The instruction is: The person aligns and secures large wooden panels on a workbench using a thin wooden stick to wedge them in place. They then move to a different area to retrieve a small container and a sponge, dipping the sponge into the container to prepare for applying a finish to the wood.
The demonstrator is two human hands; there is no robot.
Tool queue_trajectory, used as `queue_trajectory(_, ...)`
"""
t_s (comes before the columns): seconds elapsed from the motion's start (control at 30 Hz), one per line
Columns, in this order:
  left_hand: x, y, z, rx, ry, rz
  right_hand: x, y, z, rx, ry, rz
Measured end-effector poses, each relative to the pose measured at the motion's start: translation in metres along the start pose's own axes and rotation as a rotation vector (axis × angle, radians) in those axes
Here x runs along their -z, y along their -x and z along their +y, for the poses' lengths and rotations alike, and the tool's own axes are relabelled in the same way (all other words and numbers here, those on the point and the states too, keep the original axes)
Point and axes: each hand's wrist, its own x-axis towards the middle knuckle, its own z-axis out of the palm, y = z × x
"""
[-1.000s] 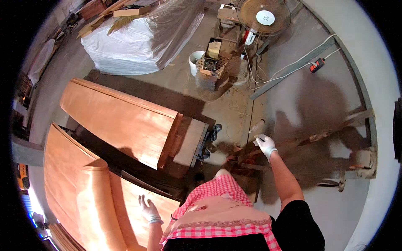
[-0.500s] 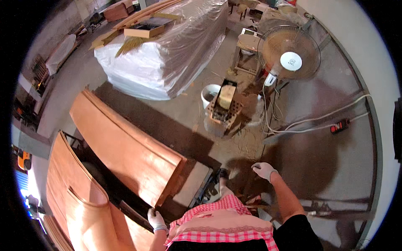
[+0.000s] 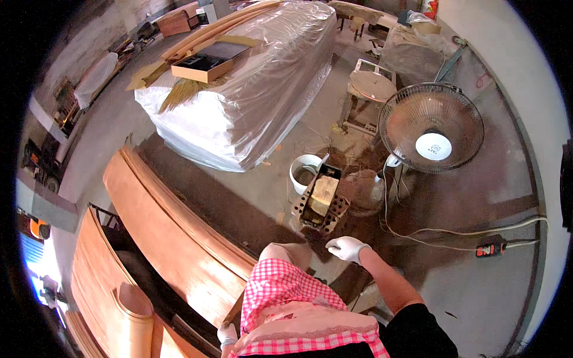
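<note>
My right hand, in a white glove, hovers in front of my body with its fingers drawn together. Nothing shows between them. Just beyond it stands a block with round holes, bearing a dark tray that holds a yellowish block. Down at the lower left, my gloved left hand is beside the near end of a curved stack of thin wood sheets. Its fingers are partly hidden, and whether it touches the stack cannot be made out.
A rolled wood sheet lies on another stack at left. A white bucket stands beside the dark tray. At right are a floor fan, cables and a red-black socket. Behind is a plastic-wrapped pile.
My view has moved forward, so the bucket, tray and fan appear nearer. One knee has come up into view. My right hand is now closer to the holed block; my left hand sits lower in the picture.
</note>
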Motion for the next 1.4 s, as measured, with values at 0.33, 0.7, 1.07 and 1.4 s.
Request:
queue_trajectory(0.33,0.011,-0.241,0.148,0.002,0.133,0.029,0.136,-0.164,-0.045,-0.015,-0.235,0.259)
queue_trajectory(0.7,0.072,-0.445,0.522,-0.248,0.498,-0.361,0.238,-0.43,-0.092,0.023,-0.165,0.103)
queue_trajectory(1.07,0.012,-0.54,0.76,-0.498,0.382,-0.574,0.321,-0.502,-0.014,-0.163,-0.356,0.288)
queue_trajectory(1.4,-0.146,-0.594,1.071,-0.44,0.487,-0.895,0.498,-0.583,0.089,-0.354,-0.478,0.539)
